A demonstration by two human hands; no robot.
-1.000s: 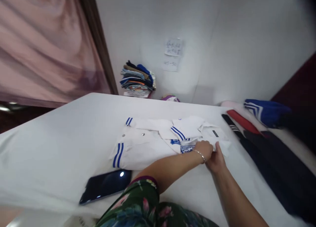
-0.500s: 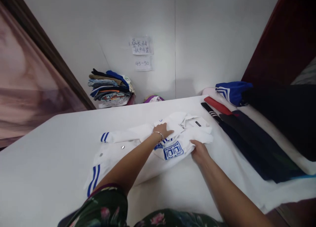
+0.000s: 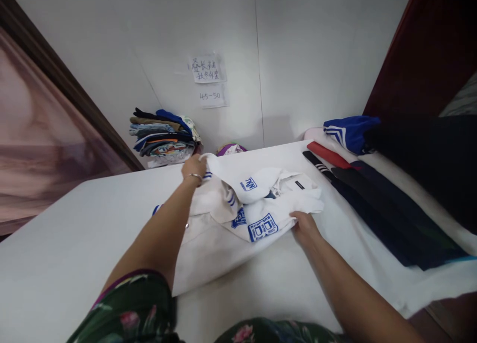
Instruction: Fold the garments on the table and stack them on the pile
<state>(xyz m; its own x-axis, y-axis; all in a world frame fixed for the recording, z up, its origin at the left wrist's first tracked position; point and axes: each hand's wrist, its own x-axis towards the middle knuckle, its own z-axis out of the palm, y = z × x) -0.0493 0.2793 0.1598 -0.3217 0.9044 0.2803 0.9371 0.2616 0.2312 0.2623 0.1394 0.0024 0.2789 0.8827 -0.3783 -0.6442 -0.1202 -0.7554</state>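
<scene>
A white jacket (image 3: 219, 251) with blue stripes, blue lettering patches and snap buttons lies on the white table, its collar towards the right. My left hand (image 3: 194, 168), wearing a bracelet, is closed on a striped part of the jacket, probably a sleeve, and holds it lifted at the far side. My right hand (image 3: 304, 227) pinches the near edge of the jacket beside the large blue patch, below the collar. My left forearm hides part of the jacket's hem and its buttons.
A stack of folded clothes (image 3: 164, 136) stands at the table's far left edge, with a purple and white bundle (image 3: 231, 149) beside it. Dark trousers (image 3: 372, 218), a red garment (image 3: 330, 155) and a blue striped garment (image 3: 350, 133) lie at right. Handwritten papers (image 3: 208, 79) hang on the wall.
My left hand has moved left and away from me, pulling the striped part up off the jacket and uncovering a lettered patch. My right hand stays at the near edge.
</scene>
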